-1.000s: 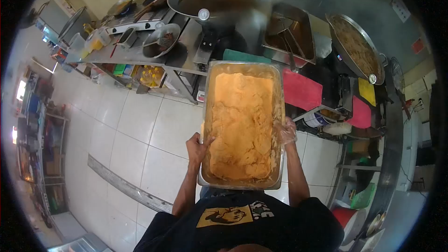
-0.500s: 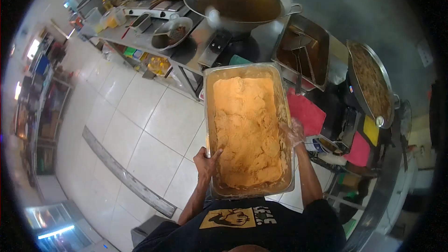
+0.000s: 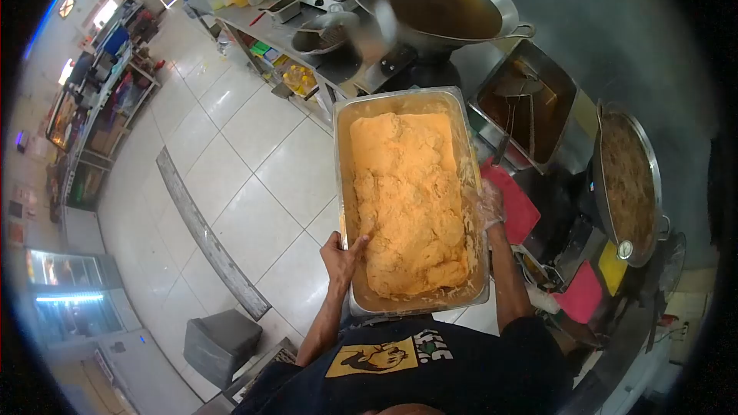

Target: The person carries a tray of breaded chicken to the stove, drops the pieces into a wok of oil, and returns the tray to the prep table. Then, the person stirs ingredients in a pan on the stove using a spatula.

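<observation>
Tray (image 3: 344, 146) is carried in the air over the tiled floor (image 3: 257, 219), between the left hand (image 3: 338, 259) and the right hand (image 3: 490, 204). Its long axis runs forward from the black shirt (image 3: 430, 365), with the far short edge angled slightly to the left. The near short edge is close to the shirt; contact cannot be confirmed.

Left hand: bare, clamped on the left long edge, nearer to the near corner than to the far corner. The thumb (image 3: 360, 244) laps over the rim; the other fingers are mostly hidden outside it.

Right hand: in a clear glove, clamped on the right long edge at about its middle, farther forward than the left hand. Exact placement of its fingers is blurred.

Contents: lumpy orange powder (image 3: 403, 207), extending from near the far short edge to near the near short edge. Smears mark the right wall.

Surroundings: the desk (image 3: 267, 36) stands beyond the far left corner. The large pan (image 3: 510, 11) of dark liquid stands beyond the far right corner. The rectangular pan (image 3: 507, 138), with a ladle (image 3: 516, 87) inside, lies ahead and right, nearer to the right hand than to the left. A pink cloth (image 3: 513, 206) shows just beside the right hand.
</observation>
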The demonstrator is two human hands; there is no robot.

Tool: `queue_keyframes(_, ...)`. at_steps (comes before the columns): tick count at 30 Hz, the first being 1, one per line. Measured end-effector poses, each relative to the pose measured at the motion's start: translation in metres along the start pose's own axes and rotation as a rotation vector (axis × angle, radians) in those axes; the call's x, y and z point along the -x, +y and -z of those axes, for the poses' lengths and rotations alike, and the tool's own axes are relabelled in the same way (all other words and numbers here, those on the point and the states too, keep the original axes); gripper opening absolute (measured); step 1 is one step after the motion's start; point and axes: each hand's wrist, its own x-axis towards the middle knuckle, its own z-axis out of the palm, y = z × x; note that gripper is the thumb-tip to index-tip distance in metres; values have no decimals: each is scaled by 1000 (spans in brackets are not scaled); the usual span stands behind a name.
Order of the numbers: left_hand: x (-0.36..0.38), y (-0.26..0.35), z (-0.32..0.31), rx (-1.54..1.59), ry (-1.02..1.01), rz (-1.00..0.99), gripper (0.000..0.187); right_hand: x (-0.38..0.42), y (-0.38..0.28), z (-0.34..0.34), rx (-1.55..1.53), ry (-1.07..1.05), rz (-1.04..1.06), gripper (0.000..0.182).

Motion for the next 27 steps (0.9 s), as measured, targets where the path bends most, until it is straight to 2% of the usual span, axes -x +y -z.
queue_keyframes(4,-14,0,5,-5,-32,-20,34,-4,37,0,-132,56,40,24)
queue_keyframes(6,-28,-8,14,-84,-44,-55,35,-6,56,1,114,157,-146,28)
queue_keyframes(7,-35,-6,19,-92,-66,-55,35,5,48,-11,111,179,-154,28)
queue_keyframes(9,-51,-2,23,-85,-113,-61,38,26,4,-42,30,167,26,29)
queue_keyframes(10,-65,-6,24,-79,-126,-64,38,32,-10,-50,37,180,31,29)
queue_keyframes(12,-94,-20,28,-40,-211,-86,43,46,-28,-71,251,287,-69,16)
queue_keyframes(13,-109,-18,33,-26,-219,-77,43,51,-14,-73,270,291,-71,16)
queue_keyframes(15,-147,-10,47,-373,-318,-241,47,57,17,-76,-142,340,-42,15)
queue_keyframes(17,-190,-18,42,-324,-358,-292,50,59,-27,-127,295,527,-39,19)
queue_keyframes(19,-215,-17,41,-267,-466,-348,51,54,42,-94,343,575,29,17)
queue_keyframes(21,-236,3,39,-270,-517,-339,51,55,76,-84,362,640,100,15)
queue_keyframes(22,-250,6,35,-295,-550,-368,50,52,79,-89,44,612,102,16)
queue_keyframes(25,-285,12,15,-307,-638,-425,48,39,91,-101,-223,668,146,15)
queue_keyframes(26,-296,18,10,-325,-652,-423,48,36,76,-117,-207,648,182,16)
queue_keyframes(27,-303,21,8,-349,-672,-411,48,38,57,-139,-85,735,146,18)
